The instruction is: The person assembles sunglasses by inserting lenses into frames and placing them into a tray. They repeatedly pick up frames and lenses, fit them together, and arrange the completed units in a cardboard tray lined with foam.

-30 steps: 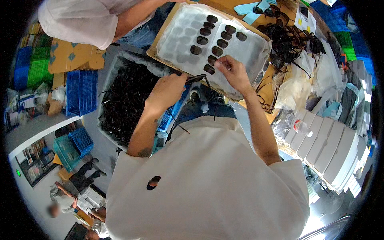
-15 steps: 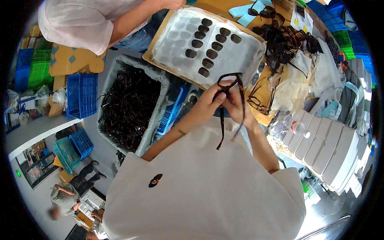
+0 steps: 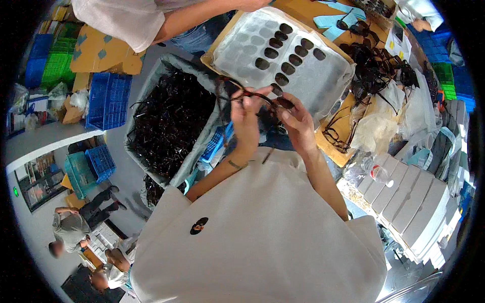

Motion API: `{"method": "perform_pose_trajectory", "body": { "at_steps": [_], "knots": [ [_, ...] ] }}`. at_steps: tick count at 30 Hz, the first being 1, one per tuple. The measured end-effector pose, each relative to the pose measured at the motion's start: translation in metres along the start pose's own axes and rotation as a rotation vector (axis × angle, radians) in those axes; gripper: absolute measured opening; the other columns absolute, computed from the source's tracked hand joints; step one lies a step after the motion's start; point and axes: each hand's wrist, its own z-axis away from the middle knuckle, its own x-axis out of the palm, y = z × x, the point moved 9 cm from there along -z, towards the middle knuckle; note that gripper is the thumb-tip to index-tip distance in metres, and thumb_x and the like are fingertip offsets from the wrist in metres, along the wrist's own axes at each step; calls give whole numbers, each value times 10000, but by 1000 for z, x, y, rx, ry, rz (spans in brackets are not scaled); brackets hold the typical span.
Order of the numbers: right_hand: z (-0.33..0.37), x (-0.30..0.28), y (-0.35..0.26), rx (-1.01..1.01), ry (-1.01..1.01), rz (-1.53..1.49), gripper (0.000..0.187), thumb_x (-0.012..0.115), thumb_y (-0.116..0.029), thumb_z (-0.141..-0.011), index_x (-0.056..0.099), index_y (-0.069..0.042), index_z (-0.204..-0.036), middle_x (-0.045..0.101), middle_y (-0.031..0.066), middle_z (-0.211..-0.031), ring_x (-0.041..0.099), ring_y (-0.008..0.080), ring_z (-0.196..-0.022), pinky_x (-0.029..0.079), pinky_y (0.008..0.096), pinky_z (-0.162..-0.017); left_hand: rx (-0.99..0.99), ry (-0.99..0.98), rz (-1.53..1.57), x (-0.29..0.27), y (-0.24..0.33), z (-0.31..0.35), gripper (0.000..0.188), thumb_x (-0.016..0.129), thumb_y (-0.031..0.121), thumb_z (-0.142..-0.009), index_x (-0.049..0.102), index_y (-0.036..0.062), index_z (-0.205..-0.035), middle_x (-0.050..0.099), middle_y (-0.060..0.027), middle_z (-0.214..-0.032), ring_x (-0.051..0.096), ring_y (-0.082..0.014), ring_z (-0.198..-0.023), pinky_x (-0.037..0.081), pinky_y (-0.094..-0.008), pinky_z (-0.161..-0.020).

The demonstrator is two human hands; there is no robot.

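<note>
In front of my chest, at the near edge of a paper-lined tray [image 3: 323, 83], I hold a dark tortoiseshell glasses frame [image 3: 251, 94]. My left hand [image 3: 246, 120] is closed round the front of the frame. One thin temple hangs down toward my shirt. My right hand [image 3: 301, 125] pinches a dark oval lens [image 3: 285, 103] between thumb and fingers, right beside the frame's right-hand end. Whether lens and frame touch, I cannot tell. Several more dark lenses [image 3: 288, 68] lie in rows on the tray's pale paper.
Left of me stands a lined bin [image 3: 166, 126] heaped with dark frames. A pile of glasses [image 3: 376, 65] lies right of the tray, near a plastic bottle [image 3: 378, 172] and white boxes [image 3: 404, 189]. Another person's arm [image 3: 202, 15] reaches along the tray's far side.
Both hands held the frame before; now the left alone has it, turned sideways and shifted left. My right hand has moved apart and grips a lens. The whole view has shifted slightly.
</note>
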Motion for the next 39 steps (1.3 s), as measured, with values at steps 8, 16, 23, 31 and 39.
{"method": "perform_pose_trajectory", "body": {
  "at_steps": [8, 16, 23, 31, 39],
  "knots": [
    [-120, -36, 38, -244, 187, 1128, 226, 698, -133, -803, 642, -17, -990, 664, 153, -889, 644, 330, -858, 516, 395, -762, -110, 171, 122, -109, 8, 20, 284, 417, 159, -1015, 423, 40, -1272, 599, -190, -1161, 635, -285, -1002, 539, -485, -858],
    [-151, -9, 49, -278, 345, 1641, 327, 727, -141, -757, 540, -38, -1004, 599, 166, -988, 639, 372, -880, 519, 459, -732, -219, 81, 57, -104, 13, 17, 303, 464, 213, -1006, 471, 50, -1262, 598, -123, -1070, 618, -242, -957, 542, -457, -857],
    [27, -10, -134, -717, 704, 955, 109, 634, -112, -873, 595, -27, -816, 594, 97, -707, 587, 250, -639, 486, 331, -628, -361, -111, 0, -19, -7, 5, 243, 435, 252, -1020, 493, 57, -1154, 497, -43, -917, 563, -162, -854, 543, -415, -845],
    [118, -45, -141, -580, 412, 1428, 586, 665, 19, -673, 488, 33, -1231, 551, 214, -1099, 547, 412, -960, 473, 452, -827, -472, -673, -249, 169, -104, 67, 347, 409, 367, -1027, 412, 43, -1153, 517, -94, -1103, 569, -165, -1008, 487, -318, -876],
    [88, -214, -108, -375, 504, 1651, 201, 588, -53, -771, 625, -83, -967, 591, 136, -924, 609, 364, -859, 498, 441, -731, -409, -1060, -532, 194, -177, 123, 581, 600, 197, -910, 285, -15, -1351, 411, -200, -1300, 409, -317, -1266, 321, -396, -1067]
  ]
}}
